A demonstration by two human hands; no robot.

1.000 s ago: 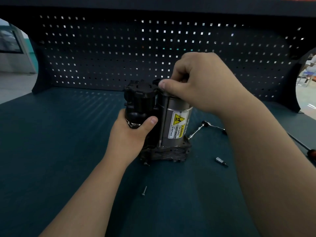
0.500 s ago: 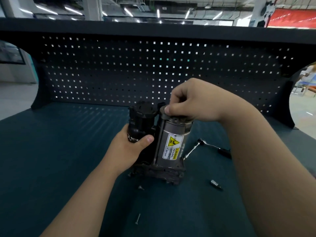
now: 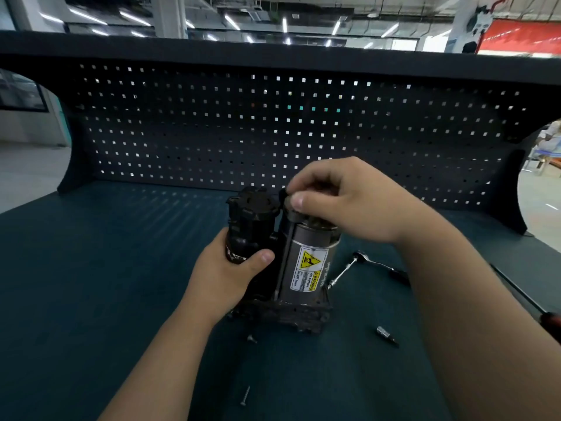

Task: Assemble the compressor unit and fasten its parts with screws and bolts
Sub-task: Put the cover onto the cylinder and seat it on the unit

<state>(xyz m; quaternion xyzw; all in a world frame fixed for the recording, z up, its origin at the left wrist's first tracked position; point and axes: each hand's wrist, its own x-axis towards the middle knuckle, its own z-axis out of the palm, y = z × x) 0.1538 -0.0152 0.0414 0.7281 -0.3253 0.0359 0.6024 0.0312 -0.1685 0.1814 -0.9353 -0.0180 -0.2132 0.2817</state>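
Note:
The compressor unit (image 3: 306,265) stands upright on the dark teal bench: a grey metal cylinder with a yellow warning label beside a black plastic body (image 3: 252,220), both on a dark base. My left hand (image 3: 230,271) grips the black body from the left, thumb across its front. My right hand (image 3: 343,199) sits over the top of the cylinder, thumb and fingers pinching something at its top rim; the pinched part is hidden. A long screw (image 3: 245,395) and a short bolt (image 3: 250,339) lie loose in front of the unit.
A ratchet wrench (image 3: 361,262) lies right of the unit, with a socket bit (image 3: 385,334) nearer me. A red-handled tool (image 3: 546,317) shows at the right edge. A dark pegboard (image 3: 273,132) walls the back of the bench (image 3: 91,284).
The view has tilted upward, so the unit and hands sit lower in frame. Both hands keep their hold; the right-hand fingers have shifted slightly on the cylinder top.

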